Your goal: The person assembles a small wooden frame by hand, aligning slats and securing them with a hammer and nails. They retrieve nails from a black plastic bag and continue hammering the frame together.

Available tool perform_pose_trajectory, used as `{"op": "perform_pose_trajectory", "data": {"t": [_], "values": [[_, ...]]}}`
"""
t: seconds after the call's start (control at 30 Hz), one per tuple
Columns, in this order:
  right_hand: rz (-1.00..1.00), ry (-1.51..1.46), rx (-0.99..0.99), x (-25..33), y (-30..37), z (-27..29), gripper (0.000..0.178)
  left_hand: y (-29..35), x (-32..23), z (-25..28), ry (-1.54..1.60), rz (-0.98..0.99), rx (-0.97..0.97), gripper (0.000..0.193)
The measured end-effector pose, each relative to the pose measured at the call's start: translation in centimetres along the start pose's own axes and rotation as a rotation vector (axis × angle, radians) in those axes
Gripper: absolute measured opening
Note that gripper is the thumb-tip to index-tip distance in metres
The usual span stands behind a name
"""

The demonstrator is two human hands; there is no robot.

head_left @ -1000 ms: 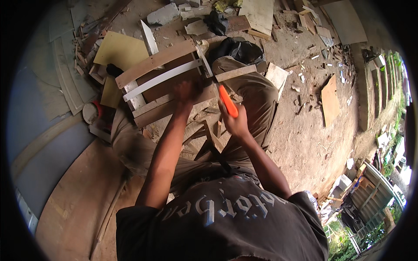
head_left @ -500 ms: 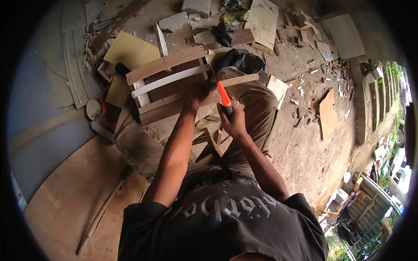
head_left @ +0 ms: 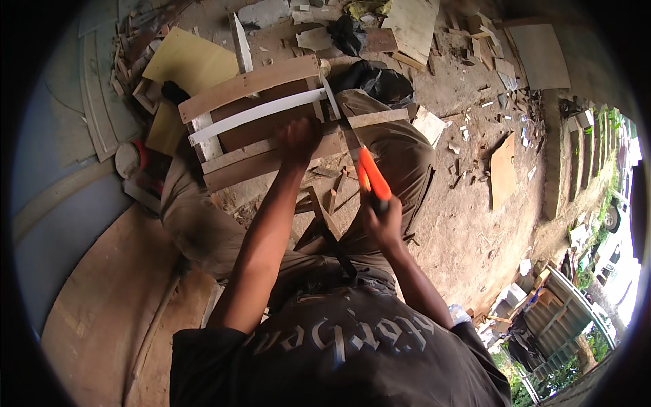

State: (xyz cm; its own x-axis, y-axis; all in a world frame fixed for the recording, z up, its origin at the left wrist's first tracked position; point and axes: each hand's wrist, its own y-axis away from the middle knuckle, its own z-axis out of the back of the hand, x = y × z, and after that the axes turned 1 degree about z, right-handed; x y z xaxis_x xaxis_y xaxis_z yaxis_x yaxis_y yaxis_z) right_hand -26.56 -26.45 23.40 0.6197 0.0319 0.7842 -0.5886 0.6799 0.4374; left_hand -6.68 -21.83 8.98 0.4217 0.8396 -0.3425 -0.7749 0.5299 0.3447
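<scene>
Right hand (head_left: pixel 384 220) wrapped round handsaw (head_left: pixel 377 179), right of wooden frame (head_left: pixel 251 85); left hand (head_left: pixel 300 141) on frame, finger closure unclear, presumably bracing.

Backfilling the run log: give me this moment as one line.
left hand: on wooden frame | right hand: gripping orange-handled saw | blade: by wood strip at frame's right end, contact unclear

A slatted wooden frame (head_left: pixel 247 83) blocked the way ahead of the left hand (head_left: pixel 299 140), while a projecting wooden strip (head_left: pixel 378 118) and a black plastic bag (head_left: pixel 380 83) lay before the right hand (head_left: pixel 384 220). Dirt ground (head_left: pixel 461 230) beyond the right knee (head_left: pixel 415 153) left room to pass.
</scene>
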Motion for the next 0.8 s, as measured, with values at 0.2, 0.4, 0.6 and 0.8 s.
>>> {"op": "perform_pose_trajectory", "data": {"t": [0.2, 0.4, 0.6, 0.8], "values": [[0.224, 0.051, -0.113, -1.2, -11.3, -5.4, 0.019, -1.6, 0.9, -2.6, -0.055, -0.062, -0.157, 0.031], [0.101, -0.044, 0.018, -4.0, -4.5, -3.4, 0.018, 1.0, 2.0, -3.3, 0.127, 0.118, -0.063, 0.040], [0.127, -0.070, 0.071, -5.3, 4.8, -1.5, 0.012, 5.2, 5.8, -8.7, 0.083, 0.161, 0.019, 0.035], [0.203, 0.033, 0.034, -4.4, 3.0, -2.1, 0.010, 2.7, 5.0, -6.3, 0.073, 0.112, -0.167, 0.038]]}}
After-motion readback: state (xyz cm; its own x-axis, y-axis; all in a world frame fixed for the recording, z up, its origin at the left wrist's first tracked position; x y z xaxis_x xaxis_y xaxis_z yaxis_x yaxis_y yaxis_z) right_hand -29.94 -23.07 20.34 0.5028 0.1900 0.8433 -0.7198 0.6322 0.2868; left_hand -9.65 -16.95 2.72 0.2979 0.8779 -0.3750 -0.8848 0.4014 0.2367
